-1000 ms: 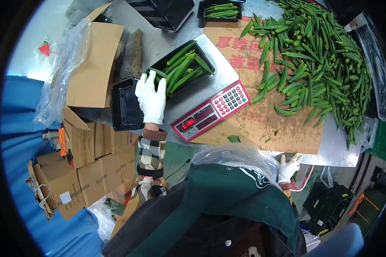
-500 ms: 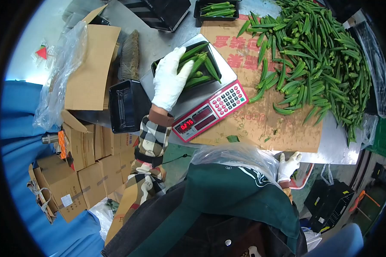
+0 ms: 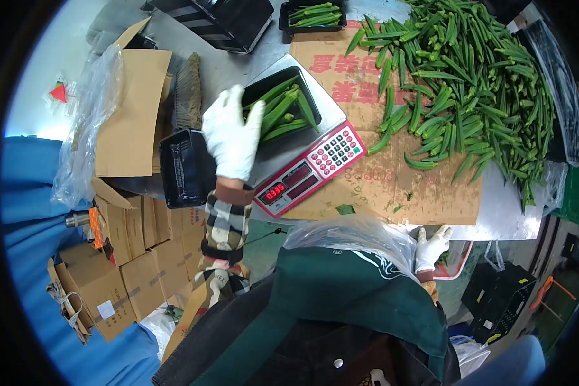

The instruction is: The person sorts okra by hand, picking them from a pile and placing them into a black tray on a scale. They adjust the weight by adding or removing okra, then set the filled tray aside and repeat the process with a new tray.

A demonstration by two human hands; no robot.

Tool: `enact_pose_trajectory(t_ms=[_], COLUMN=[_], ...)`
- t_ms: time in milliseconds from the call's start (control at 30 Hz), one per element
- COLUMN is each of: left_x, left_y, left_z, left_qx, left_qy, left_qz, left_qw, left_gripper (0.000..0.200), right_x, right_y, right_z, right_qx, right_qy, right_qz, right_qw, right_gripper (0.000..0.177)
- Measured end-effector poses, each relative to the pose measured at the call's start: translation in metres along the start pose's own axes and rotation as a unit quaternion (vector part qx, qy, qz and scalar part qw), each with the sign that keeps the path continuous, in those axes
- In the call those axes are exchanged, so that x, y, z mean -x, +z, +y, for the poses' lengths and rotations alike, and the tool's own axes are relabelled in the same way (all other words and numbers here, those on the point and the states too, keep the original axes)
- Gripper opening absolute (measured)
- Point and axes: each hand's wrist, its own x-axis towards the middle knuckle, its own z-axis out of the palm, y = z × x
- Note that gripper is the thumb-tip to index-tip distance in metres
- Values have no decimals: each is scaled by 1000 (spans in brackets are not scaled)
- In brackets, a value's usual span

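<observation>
My left hand (image 3: 230,136), in a white glove, is open with its fingers apart at the left rim of a black plastic tray (image 3: 295,73). Several green okra pods (image 3: 278,116) lie in that tray, which sits on a scale (image 3: 309,166) with a pink-red keypad panel. Its lit red display appears to read 0.335. Partly behind my left wrist stands another black tray (image 3: 185,168). My right hand (image 3: 433,249), also gloved in white, is at the table's front edge, thumb and fingers apart. A bit of green shows just beside it.
A large okra heap (image 3: 469,83) covers the right of a flattened cardboard sheet (image 3: 341,58). At the back are a filled okra tray (image 3: 312,27) and black trays (image 3: 222,22). A brush (image 3: 188,93) and open carton (image 3: 132,109) stand left; a black crate (image 3: 498,299) is low right.
My left hand has drawn back left from over the okra to the tray's rim and opened. The scale's reading has risen from about 0.275. My right hand has barely moved.
</observation>
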Motion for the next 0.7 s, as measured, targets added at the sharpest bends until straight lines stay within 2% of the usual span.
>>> enact_pose_trajectory(t_ms=[67,100,133,167,200,267,367,467,533,600,700], left_x=[16,39,65,54,56,55,29,-23,-65,-104,-158], left_y=[-12,6,33,6,8,11,16,26,42,75,131], left_z=[-11,-32,-63,-43,-46,-51,-45,-22,-8,-2,3], left_qx=[23,82,71,364,425,466,524,541,534,570,573], left_qy=[-178,-209,-158,-376,-392,-423,-394,-336,-309,-300,-338], left_qz=[-99,-70,-32,-193,-201,-220,-224,-232,-246,-270,-286], left_qw=[979,972,984,831,791,745,721,735,748,716,690], left_gripper=[64,69,73,59,40,26,20,21,22,22,23], right_x=[0,0,0,-2,-3,-3,-3,0,0,1,1], right_y=[2,0,-3,-5,-5,-5,-1,-1,-1,-3,-6], right_z=[-1,-3,-7,-10,-11,-12,-10,-10,-10,-12,-15], right_qx=[11,16,19,21,35,25,13,2,2,-4,-11], right_qy=[-2,6,14,21,13,22,25,23,20,27,36], right_qz=[5,-3,-8,-12,-7,-10,-10,-6,-2,-6,-11], right_qw=[1000,1000,1000,999,999,999,1000,1000,1000,1000,999], right_gripper=[89,89,89,90,90,90,91,93,93,93,94])
